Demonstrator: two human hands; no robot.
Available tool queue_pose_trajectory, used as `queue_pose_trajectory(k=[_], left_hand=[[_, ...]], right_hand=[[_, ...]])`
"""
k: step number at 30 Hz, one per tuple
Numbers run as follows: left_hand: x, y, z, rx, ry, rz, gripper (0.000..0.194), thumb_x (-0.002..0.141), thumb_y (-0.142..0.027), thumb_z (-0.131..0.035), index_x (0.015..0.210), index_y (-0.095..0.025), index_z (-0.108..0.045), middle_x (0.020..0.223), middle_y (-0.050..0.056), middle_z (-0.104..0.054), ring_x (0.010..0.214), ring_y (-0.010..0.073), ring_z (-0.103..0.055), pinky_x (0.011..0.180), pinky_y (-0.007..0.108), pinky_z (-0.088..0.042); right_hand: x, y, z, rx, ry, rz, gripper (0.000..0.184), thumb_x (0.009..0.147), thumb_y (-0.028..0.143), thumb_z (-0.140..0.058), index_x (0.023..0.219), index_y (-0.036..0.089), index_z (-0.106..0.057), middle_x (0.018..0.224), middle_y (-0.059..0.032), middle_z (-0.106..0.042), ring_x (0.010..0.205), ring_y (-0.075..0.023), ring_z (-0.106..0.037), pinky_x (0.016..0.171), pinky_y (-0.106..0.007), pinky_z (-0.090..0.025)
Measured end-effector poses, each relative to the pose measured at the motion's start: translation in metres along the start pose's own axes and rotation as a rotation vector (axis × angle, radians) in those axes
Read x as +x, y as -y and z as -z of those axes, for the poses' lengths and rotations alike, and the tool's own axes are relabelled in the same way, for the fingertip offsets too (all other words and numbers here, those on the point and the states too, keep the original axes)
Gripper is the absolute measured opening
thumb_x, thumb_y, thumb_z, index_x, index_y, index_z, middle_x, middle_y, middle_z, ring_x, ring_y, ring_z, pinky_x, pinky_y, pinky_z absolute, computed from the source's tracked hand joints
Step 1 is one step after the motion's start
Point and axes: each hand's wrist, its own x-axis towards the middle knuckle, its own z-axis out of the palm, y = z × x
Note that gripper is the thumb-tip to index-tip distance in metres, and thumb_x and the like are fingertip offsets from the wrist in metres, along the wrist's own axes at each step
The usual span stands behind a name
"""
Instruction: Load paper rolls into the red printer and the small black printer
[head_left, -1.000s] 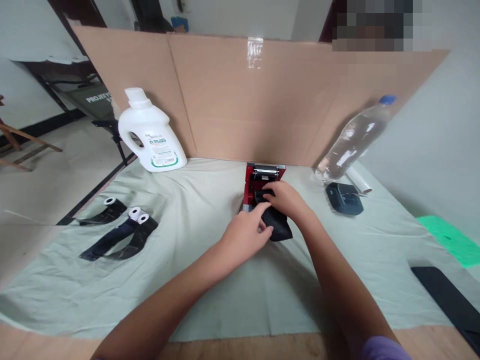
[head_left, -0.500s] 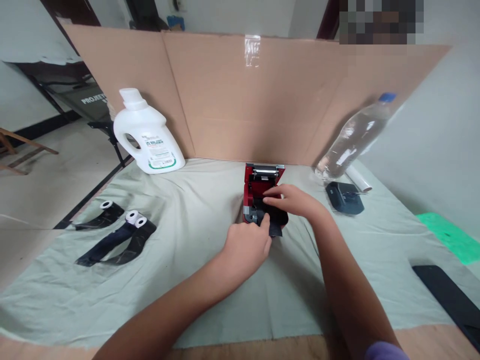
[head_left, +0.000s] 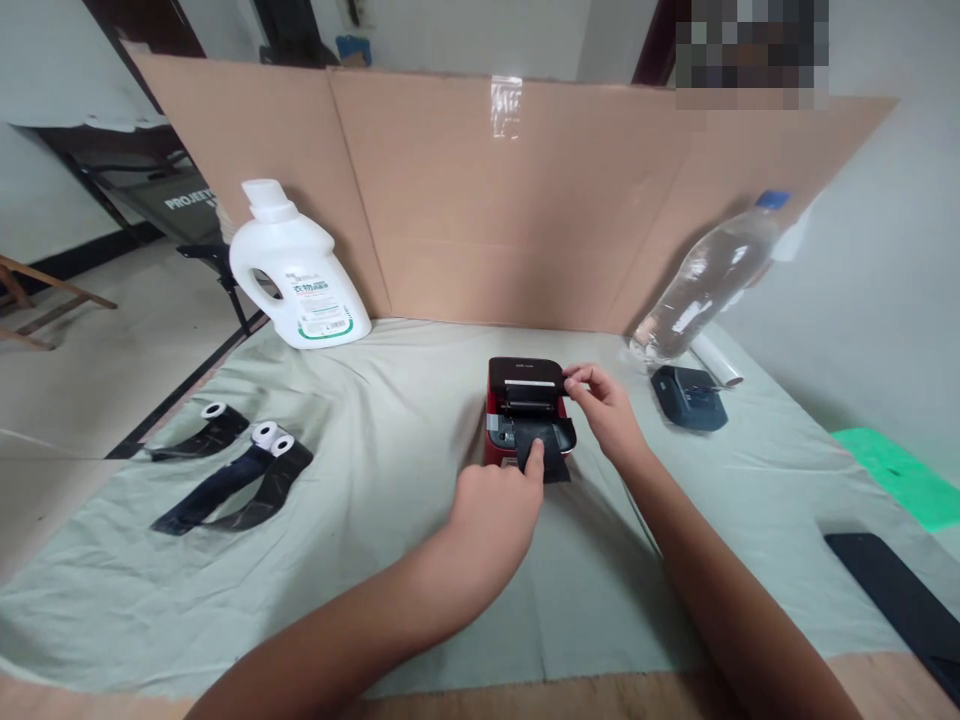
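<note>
A small red-and-black printer (head_left: 495,425) sits on the cloth with its black lid (head_left: 525,372) partly lowered. From its front hangs a black paper strip (head_left: 551,462), its end over the front edge. My left hand (head_left: 499,520) presses that strip against the printer's front with the index fingertip; its other fingers are curled in. At the lid's right edge, my right hand (head_left: 604,400) is closed with thumb and index finger on the lid. Whatever lies inside the printer is mostly hidden by the lid.
Several rolls of black paper (head_left: 266,470) lie at the left. A white detergent jug (head_left: 296,270) and a clear bottle (head_left: 709,275) stand before a cardboard panel (head_left: 487,220). At right are a dark blue device (head_left: 688,398), a white roll (head_left: 716,360) and a phone (head_left: 889,590).
The printer lid has swung forward and down from upright. My right hand has left the inside for the lid's right edge. My left hand has settled with its index finger on the black strip.
</note>
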Motion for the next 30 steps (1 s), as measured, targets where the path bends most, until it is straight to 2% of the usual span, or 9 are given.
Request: queue_pose_trajectory(k=[2,5,7,9,12,15,18,23,30], left_hand=[[-0.002,-0.004,0.005,0.066,0.068,0.035,0.066,0.092,-0.020,-0.059,0.156,-0.013,-0.043,0.072,0.015,-0.070,0.065,0.0245,-0.069,0.062,0.032,-0.049],[-0.004,-0.002,0.022,0.077,0.098,0.025,0.057,0.096,-0.030,-0.057,0.151,-0.018,-0.050,0.080,0.014,-0.072,0.071,0.0257,-0.070,0.063,0.032,-0.048],[0.000,0.010,0.032,-0.052,0.044,-0.007,0.049,0.096,-0.043,-0.055,0.142,-0.027,-0.059,0.083,0.010,-0.074,0.074,0.0260,-0.070,0.062,0.031,-0.046],[0.010,0.031,0.036,-0.240,-0.070,0.056,0.047,0.096,-0.051,-0.052,0.138,-0.032,-0.060,0.083,0.005,-0.072,0.075,0.0250,-0.069,0.063,0.031,-0.044],[0.033,0.070,0.026,-0.509,-0.194,0.288,0.059,0.094,-0.048,-0.052,0.147,-0.024,-0.049,0.080,0.004,-0.067,0.078,0.0240,-0.065,0.066,0.030,-0.042],[0.052,0.094,0.007,-0.973,-0.010,0.368,0.060,0.092,-0.045,-0.053,0.145,-0.019,-0.047,0.074,0.001,-0.059,0.068,0.0184,-0.057,0.059,0.027,-0.038],[0.061,0.098,-0.007,-1.298,0.122,0.404,0.055,0.090,-0.039,-0.052,0.141,-0.023,-0.044,0.062,-0.007,-0.044,0.051,0.0120,-0.043,0.049,0.023,-0.026],[0.062,0.091,-0.014,-1.350,0.057,0.423,0.052,0.085,-0.034,-0.056,0.136,-0.024,-0.044,0.060,-0.008,-0.043,0.046,0.0094,-0.040,0.046,0.022,-0.025],[0.060,0.098,-0.019,-1.393,0.076,0.401,0.051,0.090,-0.043,-0.055,0.136,-0.027,-0.044,0.063,-0.007,-0.047,0.048,0.0097,-0.046,0.044,0.020,-0.023]], right_hand=[[-0.017,-0.005,-0.002,0.036,-0.033,-0.064,0.029,0.080,0.047,-0.073,0.080,0.022,-0.059,0.122,-0.0081,-0.058,0.111,-0.0237,-0.058,0.083,-0.033,-0.050],[-0.032,-0.012,-0.011,0.191,-0.101,-0.188,0.033,0.076,0.045,-0.075,0.098,0.026,-0.059,0.123,-0.0063,-0.060,0.112,-0.0249,-0.059,0.085,-0.036,-0.052],[-0.035,-0.016,-0.016,0.276,-0.124,-0.234,0.045,0.075,0.042,-0.077,0.113,0.030,-0.057,0.129,-0.0049,-0.061,0.116,-0.0251,-0.059,0.092,-0.039,-0.052],[-0.035,-0.021,-0.020,0.314,-0.136,-0.268,0.052,0.075,0.041,-0.077,0.122,0.032,-0.057,0.140,-0.0046,-0.058,0.122,-0.0256,-0.058,0.099,-0.041,-0.050],[-0.038,-0.029,-0.024,0.377,-0.109,-0.356,0.051,0.082,0.047,-0.070,0.129,0.031,-0.059,0.141,-0.0043,-0.060,0.127,-0.0269,-0.057,0.103,-0.042,-0.049],[-0.041,-0.035,-0.028,0.430,-0.083,-0.402,0.049,0.084,0.049,-0.066,0.129,0.029,-0.061,0.137,-0.0030,-0.064,0.126,-0.0273,-0.058,0.100,-0.040,-0.051],[-0.040,-0.032,-0.029,0.476,-0.071,-0.428,0.045,0.081,0.042,-0.065,0.124,0.026,-0.064,0.127,-0.0026,-0.068,0.118,-0.0260,-0.061,0.094,-0.037,-0.052],[-0.035,-0.017,-0.024,0.499,-0.053,-0.495,0.046,0.072,0.032,-0.065,0.118,0.025,-0.066,0.115,-0.0016,-0.071,0.104,-0.0245,-0.064,0.082,-0.033,-0.052],[-0.037,-0.017,-0.024,0.506,-0.031,-0.486,0.045,0.077,0.044,-0.069,0.118,0.028,-0.064,0.123,-0.0028,-0.070,0.117,-0.0276,-0.063,0.093,-0.039,-0.053]])
